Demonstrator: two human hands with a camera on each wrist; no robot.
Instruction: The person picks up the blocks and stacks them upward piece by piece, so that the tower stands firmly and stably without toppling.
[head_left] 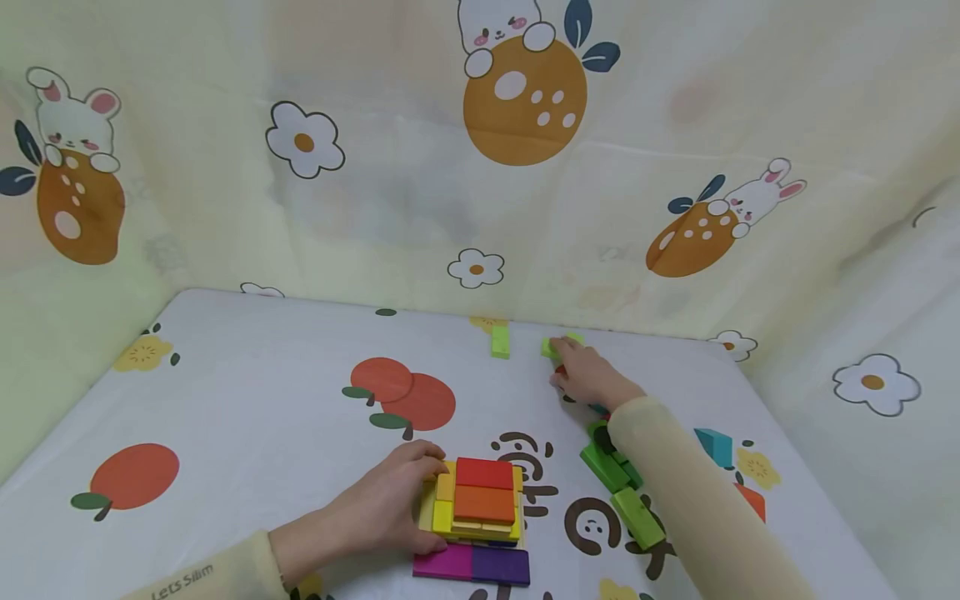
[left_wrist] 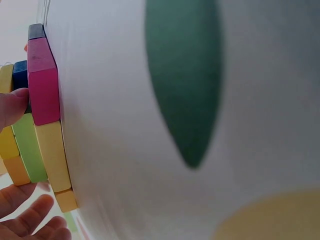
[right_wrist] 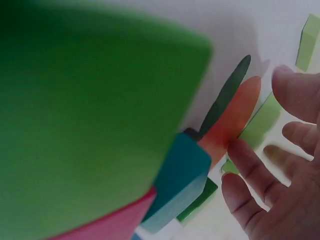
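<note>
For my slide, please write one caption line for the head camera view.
Left hand rests against a stack of coloured wooden blocks while right hand touches a light green block far across the fruit-printed cloth.

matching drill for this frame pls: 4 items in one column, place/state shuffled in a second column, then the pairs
Items:
1. left hand
2. right hand
3. magenta and purple blocks
4. lone light green block

Places or states:
A. flat on the table along the near edge of the stack
B. far across the table, fingertips at a light green block
C. resting against the left side of the block stack
D. by itself near the back edge of the table, nothing touching it

Pairs: 1-C, 2-B, 3-A, 4-D
</note>
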